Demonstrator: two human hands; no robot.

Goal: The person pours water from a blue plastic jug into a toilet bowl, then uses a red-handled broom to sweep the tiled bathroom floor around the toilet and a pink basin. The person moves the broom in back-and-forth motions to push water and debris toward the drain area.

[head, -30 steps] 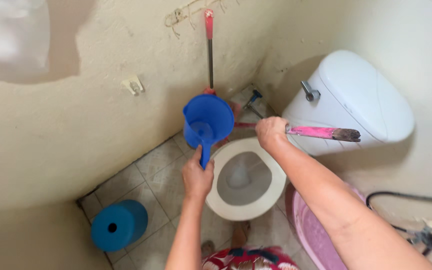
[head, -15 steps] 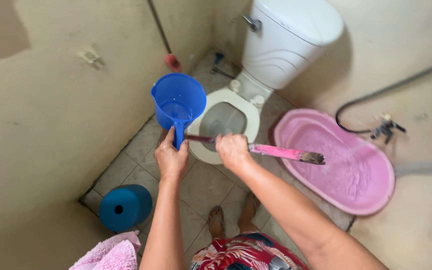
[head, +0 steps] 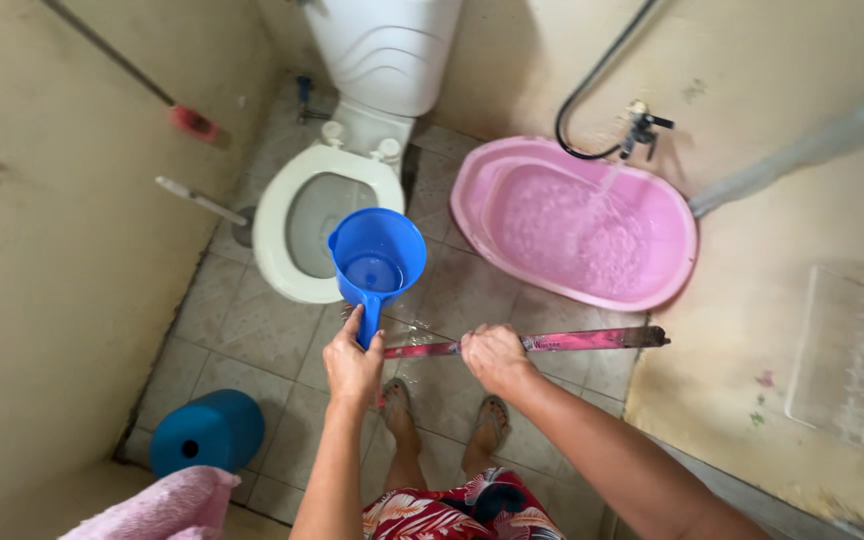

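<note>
Both hands (head: 352, 365) seemingly carried jug (head: 377, 260) and brush (head: 542, 343) off the toilet (head: 287, 235).

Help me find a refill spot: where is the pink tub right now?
In the head view the pink tub sits on the tiled floor, upper right, beside the toilet and under the running wall tap.

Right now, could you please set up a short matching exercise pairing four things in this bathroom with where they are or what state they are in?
Things:
1. blue jug
2. pink-handled brush
3. pink tub
4. blue round container

Places or states:
A. under the wall tap, water running into it
B. held level in the right hand
C. lying on its side on the floor by the left wall
D. held by its handle in the left hand, a little water inside

Pairs: 1-D, 2-B, 3-A, 4-C
</note>
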